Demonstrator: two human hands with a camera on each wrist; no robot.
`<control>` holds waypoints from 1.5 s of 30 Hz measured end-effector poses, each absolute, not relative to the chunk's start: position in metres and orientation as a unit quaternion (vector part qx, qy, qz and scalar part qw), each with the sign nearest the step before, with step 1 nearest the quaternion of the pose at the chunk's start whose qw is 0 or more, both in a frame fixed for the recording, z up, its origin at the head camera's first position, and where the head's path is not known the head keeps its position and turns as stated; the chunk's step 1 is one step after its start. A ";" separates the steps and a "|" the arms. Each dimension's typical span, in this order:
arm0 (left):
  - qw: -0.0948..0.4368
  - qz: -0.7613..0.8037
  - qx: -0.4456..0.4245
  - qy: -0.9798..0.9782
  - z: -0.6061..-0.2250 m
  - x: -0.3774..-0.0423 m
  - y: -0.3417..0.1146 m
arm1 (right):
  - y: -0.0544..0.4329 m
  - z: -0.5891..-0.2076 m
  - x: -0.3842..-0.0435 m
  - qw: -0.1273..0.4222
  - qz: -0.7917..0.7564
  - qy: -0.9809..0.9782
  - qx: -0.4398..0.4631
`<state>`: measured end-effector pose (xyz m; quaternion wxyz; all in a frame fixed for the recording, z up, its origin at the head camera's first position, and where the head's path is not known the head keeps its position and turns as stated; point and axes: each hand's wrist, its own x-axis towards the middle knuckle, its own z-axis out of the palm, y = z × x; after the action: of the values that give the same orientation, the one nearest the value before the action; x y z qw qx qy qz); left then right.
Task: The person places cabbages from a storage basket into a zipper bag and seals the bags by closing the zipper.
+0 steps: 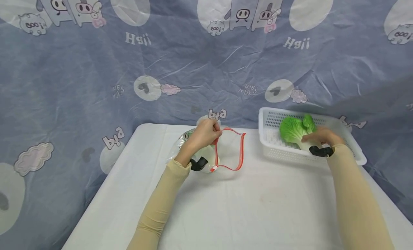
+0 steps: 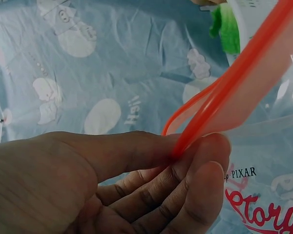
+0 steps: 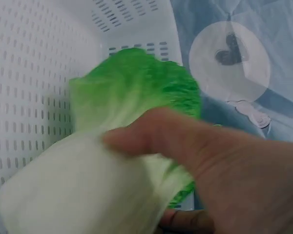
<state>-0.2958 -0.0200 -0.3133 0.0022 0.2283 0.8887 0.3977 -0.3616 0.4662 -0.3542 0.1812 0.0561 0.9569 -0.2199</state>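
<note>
My left hand (image 1: 204, 134) pinches the red zip edge of a clear plastic bag (image 1: 241, 153) between thumb and fingers. The bag's red-rimmed mouth spreads out to the right of that hand, and red lettering shows on its clear film (image 2: 268, 214) in the left wrist view. Over at the right, my right hand (image 1: 325, 136) grips a Chinese cabbage (image 1: 291, 130) by its pale stalk end. Its green leafy end points away from the palm in the right wrist view, with the thumb across the white part (image 3: 78, 185). Most of the right fingers are hidden beneath the cabbage.
A white perforated plastic basket (image 1: 280, 148) stands at the table's back right, around the cabbage and right hand. The table (image 1: 251, 207) has a white cover. A blue-grey printed curtain (image 1: 200, 63) hangs right behind its back edge.
</note>
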 end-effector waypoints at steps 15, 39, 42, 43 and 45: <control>-0.010 0.391 0.218 0.894 -0.312 -0.298 -0.021 | 0.403 -0.347 -0.334 -0.176 -0.390 0.899 0.087; -0.063 0.377 0.209 0.900 -0.312 -0.293 -0.016 | 0.206 -0.377 -0.264 -0.145 -0.544 0.823 -0.069; -0.060 0.379 0.212 0.899 -0.312 -0.292 -0.014 | 0.195 -0.390 -0.262 -0.122 -0.516 0.840 -0.116; -0.063 0.376 0.214 0.900 -0.312 -0.292 -0.014 | 0.193 -0.394 -0.262 -0.113 -0.498 0.850 -0.131; -0.064 0.372 0.216 0.901 -0.313 -0.292 -0.013 | 0.189 -0.400 -0.263 -0.086 -0.470 0.863 -0.164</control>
<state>-0.2920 -0.0135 -0.3126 -0.0644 0.2158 0.9007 0.3716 -0.2626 0.1892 -0.4003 -0.0857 -0.1638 0.8632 -0.4698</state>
